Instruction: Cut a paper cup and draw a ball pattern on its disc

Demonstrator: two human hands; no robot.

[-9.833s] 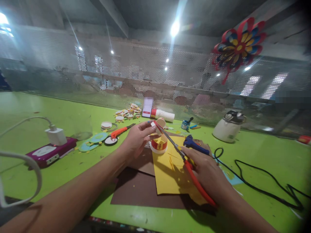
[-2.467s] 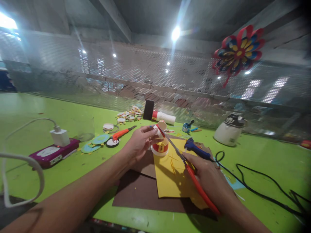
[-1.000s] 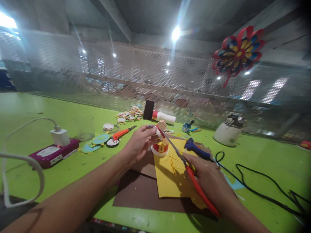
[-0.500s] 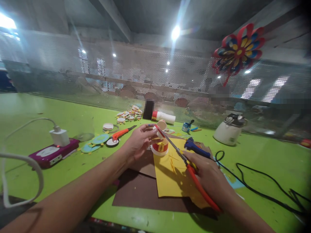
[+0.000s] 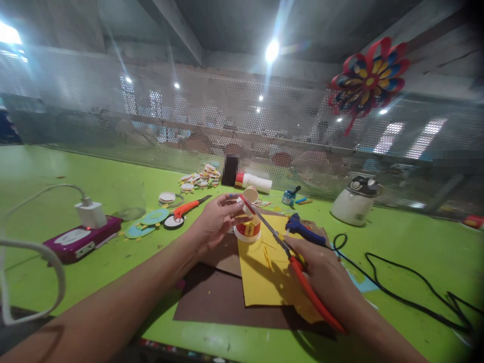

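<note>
At far left on the green worktop, a purple power strip carries a white plug. Next comes an orange-handled knife, lying just beside your left hand. That hand is raised, thumb and fingertips pinching a small red-and-white paper piece, the lower fingers loosely parted; the piece sits at the fingertips, to the right of the palm. Below it stands a paper cup banded in red and yellow, near yellow paper laid over brown sheets. From the right, the blades of your scissors slant up to the piece; how far apart they stand, you cannot tell. Your right hand is closed around the red handles, near a blue glue gun, with a white kettle well beyond.
</note>
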